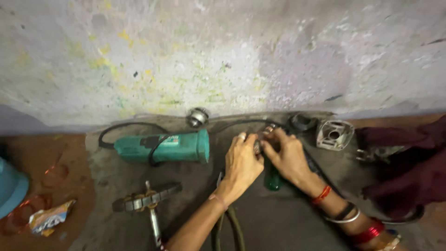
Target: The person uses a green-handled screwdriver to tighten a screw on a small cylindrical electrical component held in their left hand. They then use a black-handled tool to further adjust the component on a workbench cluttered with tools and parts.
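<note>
My left hand [241,162] and my right hand [285,155] meet over the dark floor and together grip a small metal part [258,145] between their fingertips. Under my right palm a green handle [272,179] of a tool pokes out. To the left lies the teal body of an angle grinder [162,148] with its black cord [123,128] looping behind it. A round metal piece [198,117] rests against the wall above it. My right wrist wears red bangles and thread.
A grey gear housing [334,135] and a black ring [303,122] lie at the right by the wall. A puller tool [147,202] sits at lower left, a crumpled wrapper [49,218] and a blue object [10,186] farther left. Dark red cloth [409,162] covers the right.
</note>
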